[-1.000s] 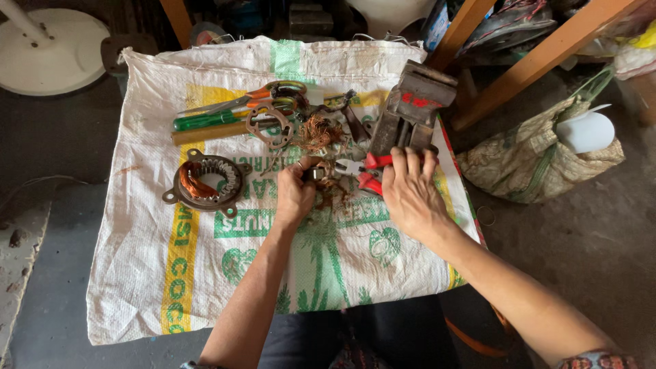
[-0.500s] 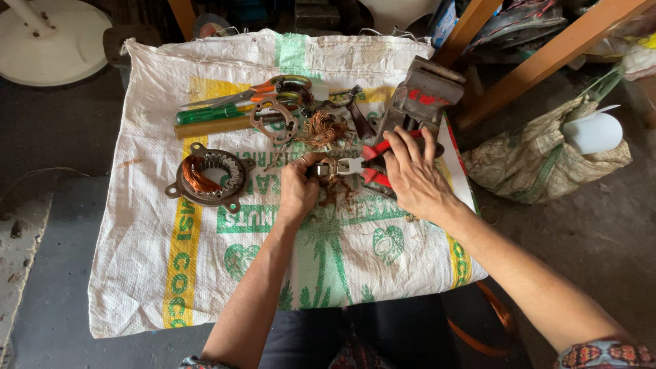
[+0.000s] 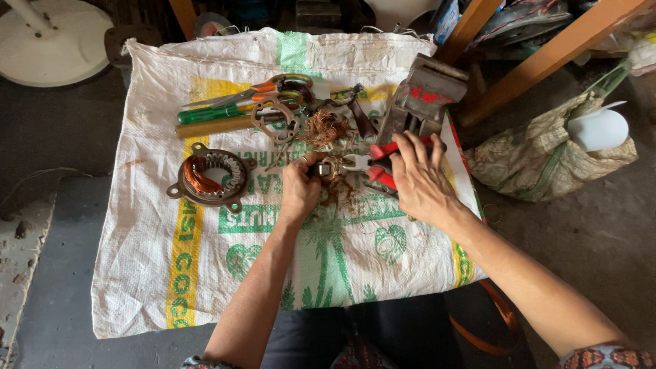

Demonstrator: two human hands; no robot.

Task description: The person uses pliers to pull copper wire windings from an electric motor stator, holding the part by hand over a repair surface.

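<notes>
My left hand (image 3: 301,188) is closed around a small copper-wound part (image 3: 331,169) in the middle of a white woven sack (image 3: 205,273). My right hand (image 3: 420,181) grips red-handled pliers (image 3: 377,164) whose jaws point left at that part. Loose copper wire lies under and below the part. A round motor stator (image 3: 210,178) with copper windings sits to the left of my left hand.
At the back of the sack lie scissors (image 3: 253,92), a green-handled tool (image 3: 208,113), a wooden handle, a metal plate ring (image 3: 275,121), a tangle of copper wire (image 3: 323,126) and a grey metal vise (image 3: 422,96). A cloth bag (image 3: 547,154) sits on the floor at right; wooden legs stand behind.
My right hand has shifted slightly on the pliers, fingers spreading over the red handles. The left hand keeps hold of the wound part. The view has moved a little.
</notes>
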